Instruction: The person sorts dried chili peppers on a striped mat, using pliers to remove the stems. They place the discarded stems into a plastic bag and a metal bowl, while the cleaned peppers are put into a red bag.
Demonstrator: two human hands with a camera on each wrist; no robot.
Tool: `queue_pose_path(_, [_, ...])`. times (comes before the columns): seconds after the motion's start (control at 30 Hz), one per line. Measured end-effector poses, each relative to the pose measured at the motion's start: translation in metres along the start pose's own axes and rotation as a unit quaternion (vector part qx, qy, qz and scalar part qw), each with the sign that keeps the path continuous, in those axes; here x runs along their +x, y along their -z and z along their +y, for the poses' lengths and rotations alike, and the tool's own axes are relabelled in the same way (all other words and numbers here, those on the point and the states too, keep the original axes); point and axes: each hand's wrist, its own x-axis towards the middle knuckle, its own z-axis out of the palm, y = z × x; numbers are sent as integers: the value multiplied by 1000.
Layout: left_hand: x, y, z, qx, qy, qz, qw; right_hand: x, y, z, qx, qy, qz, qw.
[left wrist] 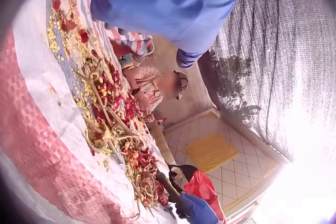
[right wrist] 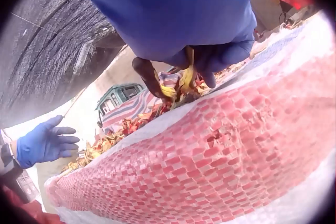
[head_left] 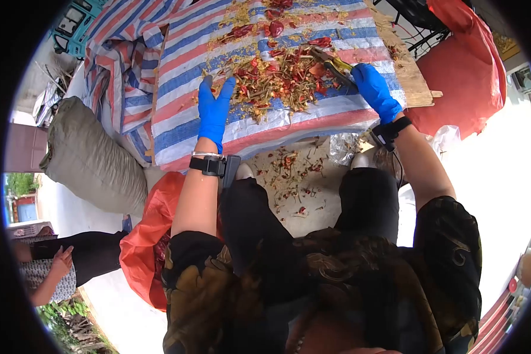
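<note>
My right hand (head_left: 374,91), in a blue glove, grips a pair of yellow-and-black shears (head_left: 338,64) whose tips point into a heap of dried chili pieces and stems (head_left: 283,79). In the right wrist view the handles of the shears (right wrist: 149,76) spread apart below the glove. My left hand (head_left: 214,112), also gloved in blue, holds nothing at the heap's left edge, with its thumb and fingers spread; the right wrist view shows this left hand (right wrist: 44,142) with straight fingers. Red, blue and white striped sheeting (head_left: 183,127) lies under the heap.
Larger red chilies (head_left: 274,28) lie farther back on the sheeting. A full grey-green sack (head_left: 94,156) leans at the left, near an open red bag (head_left: 153,236). Another red bag (head_left: 460,82) stands at the right. Scraps (head_left: 292,177) litter the floor. Other people (left wrist: 157,87) are nearby.
</note>
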Motion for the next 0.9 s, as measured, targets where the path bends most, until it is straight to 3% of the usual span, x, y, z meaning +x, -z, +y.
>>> queue_pose_path(0.13, [34,-8,-26,192,-28,-19,981,11,18,7,91,74,77,990])
queue_pose_path(0.2, [42,-12,-34,262,-29,-27,964,32,26,18,94,18,96,991])
queue_pose_path(0.27, [46,-19,-41,317,-26,-44,947,52,29,38,18,-43,105,993])
queue_pose_path(0.33, [44,-29,-42,325,-47,-57,943,71,24,68,-76,-62,132,986])
queue_pose_path(0.4, [36,-42,-31,294,-67,-110,947,84,20,92,-109,-86,113,984])
queue_pose_path(0.47, [23,-54,-24,289,-85,-112,947,89,19,97,-198,-141,61,968])
queue_pose_path(0.53, [12,-66,-16,226,-91,-144,959,92,16,113,-169,-139,60,974])
queue_pose_path(0.6, [8,-72,-12,179,-101,-145,968,95,16,127,-149,-84,22,985])
queue_pose_path(0.63, [7,-72,-8,154,-102,-130,974,88,17,113,-244,-40,111,963])
queue_pose_path(0.67, [6,-72,-4,128,-101,-115,980,83,22,101,-206,1,139,969])
queue_pose_path(0.7, [6,-68,-2,194,-110,-57,973,74,25,72,-172,87,179,965])
queue_pose_path(0.73, [8,-67,-2,193,-113,-60,973,58,22,41,-108,98,173,974])
queue_pose_path(0.77, [8,-67,-4,217,-84,-47,972,45,20,12,-12,128,89,988])
queue_pose_path(0.8, [9,-68,-7,241,-55,-35,968,27,7,-4,52,145,60,986])
queue_pose_path(0.9, [8,-83,-6,291,-36,-70,953,1,-34,-40,-23,35,-34,999])
